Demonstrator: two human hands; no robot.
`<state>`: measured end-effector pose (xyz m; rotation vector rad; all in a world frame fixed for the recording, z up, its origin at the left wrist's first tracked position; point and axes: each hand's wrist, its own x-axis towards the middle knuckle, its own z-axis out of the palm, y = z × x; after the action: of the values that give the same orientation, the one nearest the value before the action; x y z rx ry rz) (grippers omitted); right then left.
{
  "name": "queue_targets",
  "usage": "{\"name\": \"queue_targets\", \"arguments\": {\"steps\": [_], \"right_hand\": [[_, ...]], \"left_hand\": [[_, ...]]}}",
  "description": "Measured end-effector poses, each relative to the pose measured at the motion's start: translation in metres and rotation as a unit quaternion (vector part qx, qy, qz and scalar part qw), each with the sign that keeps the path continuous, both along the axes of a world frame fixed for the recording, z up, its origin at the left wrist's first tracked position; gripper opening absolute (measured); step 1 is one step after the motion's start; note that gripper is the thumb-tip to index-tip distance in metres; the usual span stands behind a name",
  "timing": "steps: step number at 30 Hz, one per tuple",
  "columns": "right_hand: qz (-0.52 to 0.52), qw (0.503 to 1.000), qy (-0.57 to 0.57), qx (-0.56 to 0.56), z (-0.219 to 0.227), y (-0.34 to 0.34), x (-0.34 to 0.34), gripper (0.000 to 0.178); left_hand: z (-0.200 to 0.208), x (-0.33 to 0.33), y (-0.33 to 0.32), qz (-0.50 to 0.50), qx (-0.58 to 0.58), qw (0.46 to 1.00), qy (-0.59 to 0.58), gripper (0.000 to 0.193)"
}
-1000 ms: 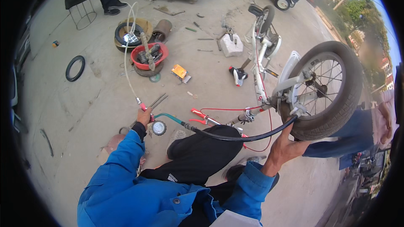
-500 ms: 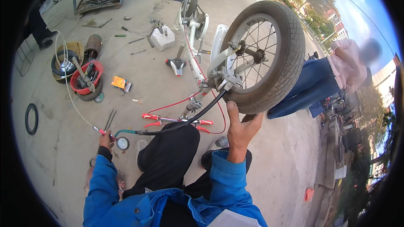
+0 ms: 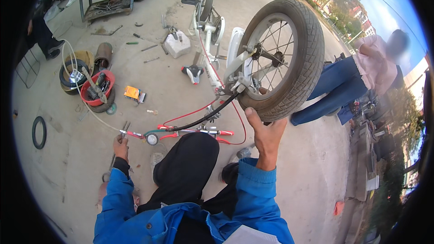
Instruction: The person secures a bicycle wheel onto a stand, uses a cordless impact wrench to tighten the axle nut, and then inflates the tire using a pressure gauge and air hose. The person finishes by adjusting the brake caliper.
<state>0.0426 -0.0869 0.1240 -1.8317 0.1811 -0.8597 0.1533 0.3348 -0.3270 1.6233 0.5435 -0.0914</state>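
A small white bicycle [image 3: 209,49] lies tipped on the ground, its spoked front wheel [image 3: 312,54] raised toward me. My right hand [image 3: 267,136] grips the tyre's lower edge, thumb on the near side and fingers partly hidden behind. A black hose [image 3: 212,114] runs from the wheel to a red tyre inflator [image 3: 134,134] with a round gauge [image 3: 152,139]. Just left of the inflator, my left hand [image 3: 120,148] is closed around thin metal rods [image 3: 125,129] by the ground. Red-ended handlebars [image 3: 221,133] lie beyond my knee.
To the left are a red bowl of tools [image 3: 108,91], an orange box [image 3: 132,92] and a loose tyre [image 3: 39,133]. A white jug [image 3: 177,44] and scattered tools lie farther off, before a metal cart [image 3: 108,7]. A person in jeans [image 3: 332,88] bends beyond the wheel.
My left hand has let go of the inflator and closed on the metal rods. The inflator and gauge have shifted right. My right hand stays on the wheel.
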Motion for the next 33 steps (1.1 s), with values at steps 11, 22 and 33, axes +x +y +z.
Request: {"name": "queue_targets", "arguments": {"steps": [11, 22, 33], "right_hand": [[0.007, 1.000, 0.028, -0.009, 0.013, -0.004, -0.005, 0.055], [0.022, 0.999, 0.016, -0.021, 0.025, -0.001, -0.006, 0.043], [0.034, 0.999, 0.006, -0.001, 0.024, -0.005, -0.004, 0.039]], "left_hand": [[0.398, 0.010, -0.225, -0.441, -0.160, 0.811, -0.350, 0.052], [0.438, 0.058, -0.293, -0.582, -0.123, 0.729, -0.338, 0.042], [0.468, 0.065, -0.288, -0.607, 0.030, 0.702, -0.370, 0.039]]}}
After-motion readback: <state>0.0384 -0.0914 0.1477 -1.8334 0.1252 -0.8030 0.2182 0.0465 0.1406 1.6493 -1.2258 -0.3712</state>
